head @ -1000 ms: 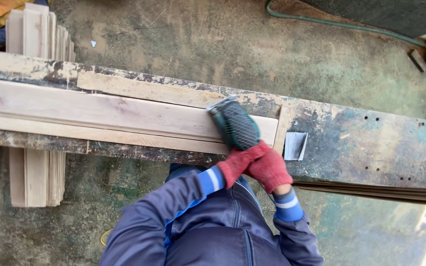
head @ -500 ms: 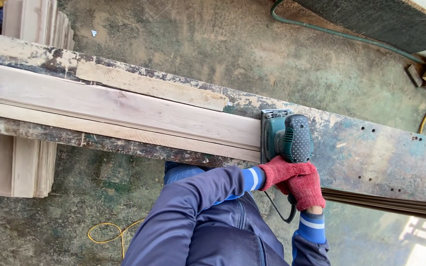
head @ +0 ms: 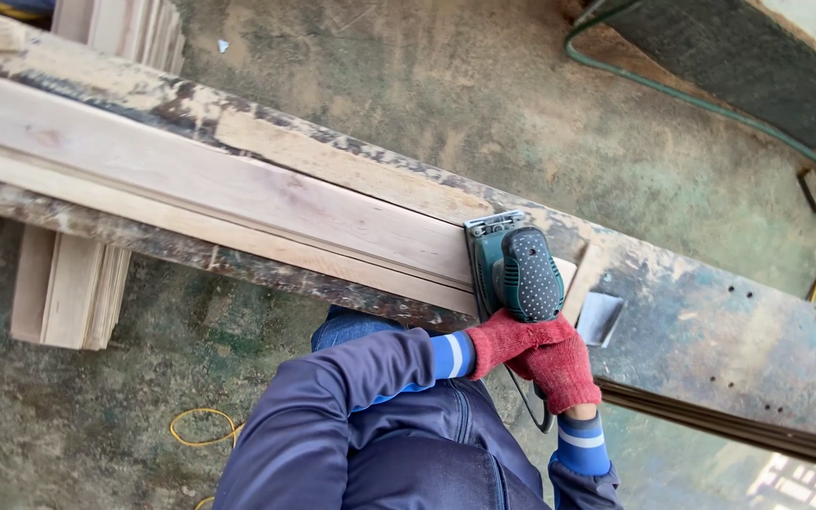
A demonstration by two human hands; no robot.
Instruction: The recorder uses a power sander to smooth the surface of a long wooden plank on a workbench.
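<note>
Head view: green electric sander (head: pixel 514 272) flat on right end of pale wooden plank (head: pixel 210 194), atop paint-stained workbench (head: pixel 729 331). Left hand (head: pixel 507 342) and right hand (head: pixel 569 370), red-gloved, overlapped, clamped on sander's rear grip; forearms bent inward. Black cord (head: pixel 531 406) hanging below.

Sander (head: pixel 514 272) sits on right end of long board (head: pixel 210 194); board lies lengthwise on bench (head: pixel 729 331). Both hands at sander's near end: left hand (head: pixel 512 342) beside right hand (head: pixel 569 370). Stacked boards (head: pixel 68 283) on floor (head: pixel 408 85) under bench, left. Hose (head: pixel 682 94) on floor behind bench, right.
</note>
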